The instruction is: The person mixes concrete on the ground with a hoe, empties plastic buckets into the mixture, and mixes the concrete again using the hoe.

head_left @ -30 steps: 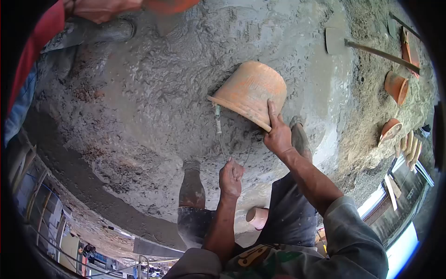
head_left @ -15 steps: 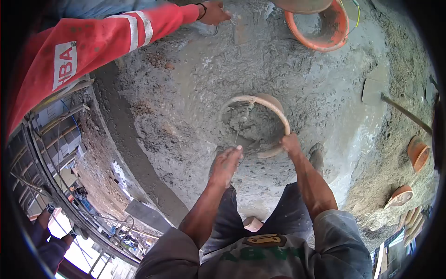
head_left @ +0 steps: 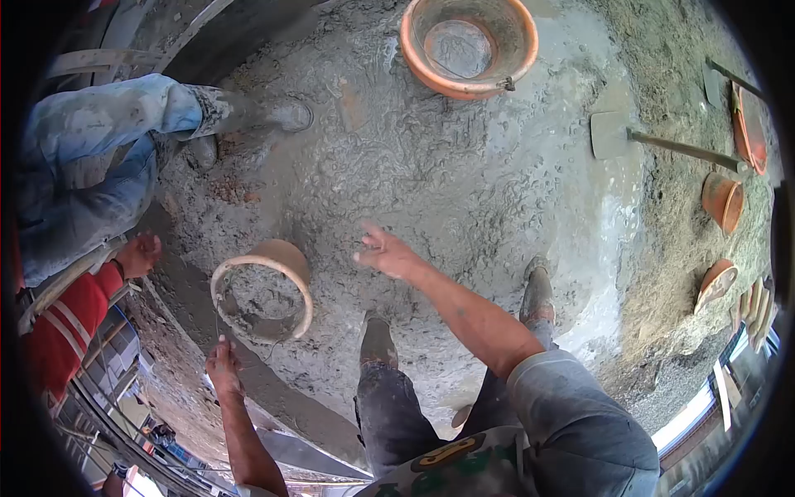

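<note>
An orange bucket [head_left: 301, 267] with wet cement inside leans at the left on the grey wet cement [head_left: 447, 166]. At its near side my left hand [head_left: 224, 367] is closed on the bucket's thin wire handle. My right hand [head_left: 383, 251] is off the bucket, over the cement to its right, with its fingers apart and nothing in them. Beyond the bucket's left side is a co-worker's hand [head_left: 139, 254] in a red sleeve, apart from my own.
Another orange bucket [head_left: 469, 83] stands at the top. A shovel [head_left: 611, 135] lies to the right, near several small orange buckets [head_left: 723, 201]. The co-worker's muddy boot [head_left: 286, 114] is at the upper left.
The bucket has moved to the left with my left hand. My right hand has let go of its rim. The co-worker's arm has drawn back to the left.
</note>
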`<state>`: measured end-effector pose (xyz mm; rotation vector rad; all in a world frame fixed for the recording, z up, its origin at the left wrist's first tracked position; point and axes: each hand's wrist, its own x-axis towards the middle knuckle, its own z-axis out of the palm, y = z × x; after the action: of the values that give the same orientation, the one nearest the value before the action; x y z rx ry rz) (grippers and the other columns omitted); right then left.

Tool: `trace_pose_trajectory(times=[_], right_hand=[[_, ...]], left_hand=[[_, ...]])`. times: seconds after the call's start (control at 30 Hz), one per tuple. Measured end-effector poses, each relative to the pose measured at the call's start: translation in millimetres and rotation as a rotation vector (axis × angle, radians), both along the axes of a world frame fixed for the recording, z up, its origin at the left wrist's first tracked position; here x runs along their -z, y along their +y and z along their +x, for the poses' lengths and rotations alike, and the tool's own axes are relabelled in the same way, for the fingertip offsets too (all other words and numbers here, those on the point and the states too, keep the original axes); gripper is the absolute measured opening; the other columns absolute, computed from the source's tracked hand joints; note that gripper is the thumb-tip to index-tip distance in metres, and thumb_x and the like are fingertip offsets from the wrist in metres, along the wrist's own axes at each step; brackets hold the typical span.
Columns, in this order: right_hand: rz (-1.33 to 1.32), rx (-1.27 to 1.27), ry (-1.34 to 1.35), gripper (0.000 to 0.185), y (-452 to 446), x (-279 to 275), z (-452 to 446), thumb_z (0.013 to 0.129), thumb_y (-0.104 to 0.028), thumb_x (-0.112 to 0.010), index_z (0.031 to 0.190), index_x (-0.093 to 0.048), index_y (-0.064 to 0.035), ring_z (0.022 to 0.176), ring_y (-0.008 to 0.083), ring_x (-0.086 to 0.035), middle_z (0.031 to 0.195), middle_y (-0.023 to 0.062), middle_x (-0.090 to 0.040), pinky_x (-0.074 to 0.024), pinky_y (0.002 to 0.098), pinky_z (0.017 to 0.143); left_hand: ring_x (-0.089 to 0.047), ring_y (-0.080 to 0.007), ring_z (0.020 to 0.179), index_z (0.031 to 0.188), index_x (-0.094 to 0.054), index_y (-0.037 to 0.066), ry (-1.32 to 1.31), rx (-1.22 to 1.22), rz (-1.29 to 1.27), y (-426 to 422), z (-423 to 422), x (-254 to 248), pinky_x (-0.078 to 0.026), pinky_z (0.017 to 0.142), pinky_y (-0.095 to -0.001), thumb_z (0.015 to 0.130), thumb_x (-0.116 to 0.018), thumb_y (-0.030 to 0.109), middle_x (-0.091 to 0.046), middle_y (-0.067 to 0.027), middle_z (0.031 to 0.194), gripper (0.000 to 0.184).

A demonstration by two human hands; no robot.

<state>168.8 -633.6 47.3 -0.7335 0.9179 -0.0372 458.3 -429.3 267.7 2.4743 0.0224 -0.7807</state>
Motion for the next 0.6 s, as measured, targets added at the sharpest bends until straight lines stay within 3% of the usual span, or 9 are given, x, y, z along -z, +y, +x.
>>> trace_pose_trajectory(times=[0.1,0.17,0.23,0.3,0.37,0.43,0.47,0.53,0.6], right_hand=[[-0.269,0.131,0.542,0.07,-87.1,92.3,-122.6,0.082,-0.032,-0.07,0.137,-0.043,0.0007,0.084,0.0195,-0.061,0.115,0.019,-0.06,-0.0512,0.0318,0.065],[-0.456,0.363,0.8,0.054,-162.0,93.4,-190.3,0.085,-0.038,-0.064,0.121,-0.055,0.0019,0.075,0.0181,-0.061,0.099,0.0135,-0.063,-0.0498,0.0308,0.062],[-0.392,0.574,0.66,0.053,-231.1,21.3,-193.5,0.087,-0.04,-0.059,0.119,-0.055,0.0011,0.076,0.0184,-0.062,0.097,0.0126,-0.063,-0.0516,0.0312,0.061],[-0.508,0.577,0.689,0.057,-285.5,7.1,-190.5,0.085,-0.038,-0.061,0.118,-0.053,0.0073,0.079,0.0234,-0.064,0.096,0.0175,-0.064,-0.0525,0.0342,0.071],[-0.913,0.536,0.919,0.056,-340.8,42.9,-194.4,0.083,-0.036,-0.063,0.118,-0.053,0.0074,0.087,0.0334,-0.064,0.101,0.0214,-0.064,-0.0512,0.0383,0.079],[-1.18,0.523,1.034,0.051,-376.1,52.7,-181.8,0.083,-0.032,-0.062,0.114,-0.054,0.007,0.09,0.0383,-0.062,0.101,0.023,-0.063,-0.0486,0.0418,0.084],[-1.308,0.505,1.082,0.048,-382.1,55.9,-175.4,0.082,-0.03,-0.062,0.113,-0.055,0.0067,0.092,0.0407,-0.061,0.101,0.0239,-0.063,-0.0473,0.0435,0.086],[-1.207,0.405,1.068,0.041,-377.5,52.2,-169.4,0.081,-0.025,-0.062,0.109,-0.056,0.0046,0.094,0.0404,-0.06,0.099,0.0244,-0.062,-0.0466,0.0446,0.086],[-1.204,0.316,1.005,0.037,-361.8,44.5,-175.7,0.079,-0.021,-0.062,0.107,-0.056,0.0028,0.094,0.0392,-0.06,0.097,0.0237,-0.062,-0.0467,0.0447,0.085]], left_hand=[[-0.031,-0.0048,0.047,0.08,-0.057,0.007,-0.001,0.08,0.002,14.1,50.3,58.7,-0.026,0.045,-0.0242,0.09,-0.06,0.035,-0.034,0.0068,0.055,0.03],[-0.047,-0.0136,0.056,0.087,-0.061,0.001,-0.036,0.195,-0.031,58.8,108.4,146.5,-0.041,0.052,-0.0283,0.09,-0.061,0.029,-0.05,-0.0007,0.064,0.028],[-0.059,-0.0217,0.067,0.095,-0.062,-0.003,-0.296,0.371,0.074,107.1,164.0,255.1,-0.048,0.061,-0.0335,0.09,-0.059,0.029,-0.06,-0.0083,0.073,0.033],[-0.063,-0.0331,0.094,0.117,-0.056,-0.008,-0.384,0.3,0.596,-28.1,93.9,204.6,-0.049,0.081,-0.0396,0.09,-0.058,0.032,-0.064,-0.0226,0.102,0.049],[-0.06,-0.0344,0.107,0.13,-0.046,-0.009,-0.348,0.357,0.331,-138.1,4.0,177.8,-0.044,0.092,-0.0391,0.091,-0.057,0.042,-0.055,-0.029,0.124,0.066],[-0.051,-0.0272,0.118,0.129,-0.048,-0.006,-0.175,0.311,-0.139,-219.1,-50.3,195.3,-0.038,0.1,-0.0373,0.091,-0.054,0.05,-0.055,-0.0225,0.127,0.067],[-0.044,-0.0251,0.129,0.134,-0.045,-0.003,0.037,0.255,-0.155,-276.7,-91.0,178.2,-0.03,0.107,-0.0381,0.091,-0.051,0.054,-0.051,-0.0168,0.134,0.071],[-0.041,-0.0272,0.131,0.141,-0.033,0.0,0.268,0.378,-0.429,-365.3,-151.2,196.3,-0.027,0.109,-0.0438,0.09,-0.051,0.056,-0.05,-0.0172,0.135,0.078],[-0.044,-0.0277,0.128,0.137,-0.036,-0.001,0.517,0.317,-0.718,-454.3,-230.7,181.1,-0.03,0.106,-0.0428,0.089,-0.054,0.059,-0.05,-0.0194,0.133,0.079]])
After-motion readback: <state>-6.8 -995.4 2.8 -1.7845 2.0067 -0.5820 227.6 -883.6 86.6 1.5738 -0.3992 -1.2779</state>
